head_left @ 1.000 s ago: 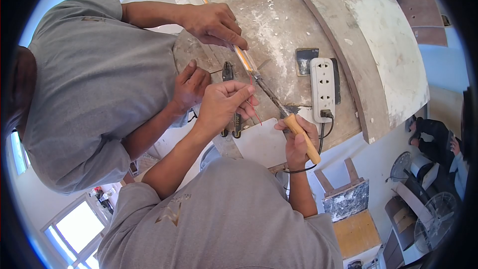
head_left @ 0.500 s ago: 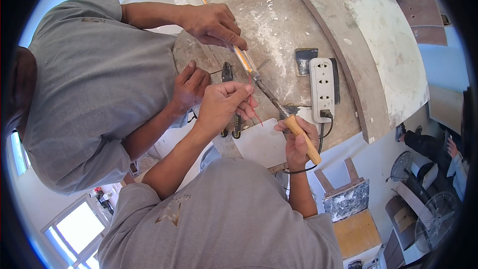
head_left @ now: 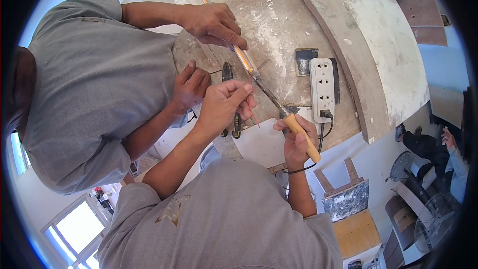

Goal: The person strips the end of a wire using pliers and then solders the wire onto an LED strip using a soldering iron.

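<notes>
The fingers of your left hand (head_left: pixel 225 103) pinch a thin red wire (head_left: pixel 256 119), its free end pointing to the near right. Your right hand (head_left: pixel 298 152) is wrapped around the wooden handle (head_left: pixel 294 125) of a soldering iron (head_left: pixel 271 98), which slants to the far left and ends at an orange-lined strip (head_left: pixel 243 61). Whether its tip meets the wire or only the strip is too small to tell. The wire should handle as light and limp, best held well back from the tip; the iron as rigid and fairly light, to be gripped by the wood alone, since its metal may be hot. On the far left, a co-worker's hand (head_left: pixel 213 24) grasps the strip, which looks slender and liable to flex; the co-worker's other hand (head_left: pixel 191 88) is loosely curled. Beside your left hand lie pliers (head_left: pixel 227 71); farther right, a power strip (head_left: pixel 322 83) rests on the bench (head_left: pixel 294 27).
</notes>
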A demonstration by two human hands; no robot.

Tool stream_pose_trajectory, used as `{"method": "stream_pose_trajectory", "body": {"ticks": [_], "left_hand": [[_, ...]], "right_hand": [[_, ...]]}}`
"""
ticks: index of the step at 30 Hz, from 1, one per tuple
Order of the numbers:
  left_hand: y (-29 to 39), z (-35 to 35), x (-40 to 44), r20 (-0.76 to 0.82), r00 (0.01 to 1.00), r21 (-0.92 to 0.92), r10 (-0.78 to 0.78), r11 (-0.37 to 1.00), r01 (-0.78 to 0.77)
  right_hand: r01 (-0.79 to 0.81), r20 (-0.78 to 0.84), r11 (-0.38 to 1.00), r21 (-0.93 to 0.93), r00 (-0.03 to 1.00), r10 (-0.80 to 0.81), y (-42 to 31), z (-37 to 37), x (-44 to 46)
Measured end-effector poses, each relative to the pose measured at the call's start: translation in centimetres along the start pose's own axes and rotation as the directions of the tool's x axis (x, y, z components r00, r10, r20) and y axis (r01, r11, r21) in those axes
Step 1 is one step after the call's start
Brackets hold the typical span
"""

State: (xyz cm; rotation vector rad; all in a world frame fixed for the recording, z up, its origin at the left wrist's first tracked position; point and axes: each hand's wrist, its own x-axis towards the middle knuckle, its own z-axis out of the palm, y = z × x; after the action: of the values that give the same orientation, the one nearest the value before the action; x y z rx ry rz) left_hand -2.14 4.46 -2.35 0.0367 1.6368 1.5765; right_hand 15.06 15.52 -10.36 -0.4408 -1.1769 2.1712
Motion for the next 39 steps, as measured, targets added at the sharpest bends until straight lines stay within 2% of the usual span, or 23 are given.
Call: {"method": "stream_pose_trajectory", "body": {"ticks": [10,18,39], "left_hand": [[0.17,0.01,-0.06,-0.018,0.999,0.0,-0.029,1.0,0.029],[-0.02,-0.32,-0.32,-0.013,0.999,0.046,-0.035,0.998,0.035],[0.22,-0.15,-0.36,-0.02,0.999,-0.003,-0.042,0.999,0.042]], "right_hand": [[-0.056,-0.025,0.989,0.134,0.998,0.059,0.23,0.27,-0.33],[-0.08,-0.061,0.99,0.118,0.994,0.088,0.03,0.55,-0.37],[-0.051,-0.023,0.993,0.102,0.998,0.054,0.0,0.11,-0.33]]}}
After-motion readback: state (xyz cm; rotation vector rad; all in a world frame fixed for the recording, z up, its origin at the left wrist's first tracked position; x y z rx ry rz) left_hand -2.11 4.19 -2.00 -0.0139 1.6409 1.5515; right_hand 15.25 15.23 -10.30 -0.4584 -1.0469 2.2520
